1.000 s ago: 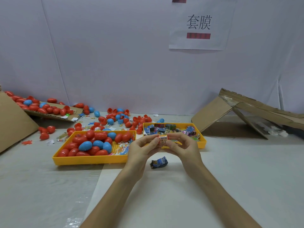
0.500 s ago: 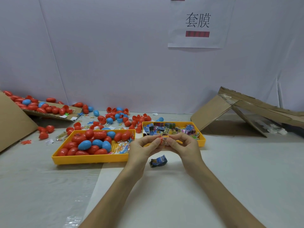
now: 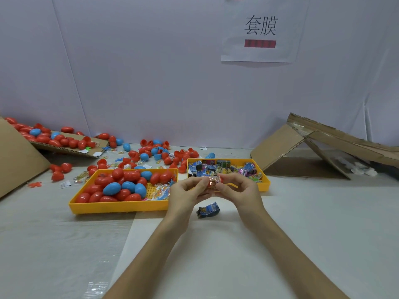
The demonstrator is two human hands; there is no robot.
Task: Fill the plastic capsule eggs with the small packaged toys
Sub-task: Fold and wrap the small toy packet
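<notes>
Head view, near to far: two bare forearms reach up from six o'clock and meet over the white counter [image 3: 302, 223]. The left hand [image 3: 185, 193] and right hand [image 3: 239, 190] pinch one small packaged toy [image 3: 214, 181] between them, fingers and thumbs curled onto its two ends. A reddish bit shows under it; whether that is an egg half I cannot tell. Just below the hands, toward six o'clock, a blue packet [image 3: 208, 210] lies on the counter.

At nine o'clock from the hands sits a yellow tray [image 3: 118, 209] heaped with red and blue capsule eggs [image 3: 127, 175]. Behind the hands at twelve to one o'clock, a second yellow tray [image 3: 266, 182] holds mixed packets. Beyond, loose eggs [image 3: 133, 154] scatter at eleven o'clock, more on a cardboard sheet [image 3: 98, 147] at ten. Folded cardboard [image 3: 278, 145] leans at two o'clock. A paper sign [image 3: 260, 29] hangs on the wall at twelve.
</notes>
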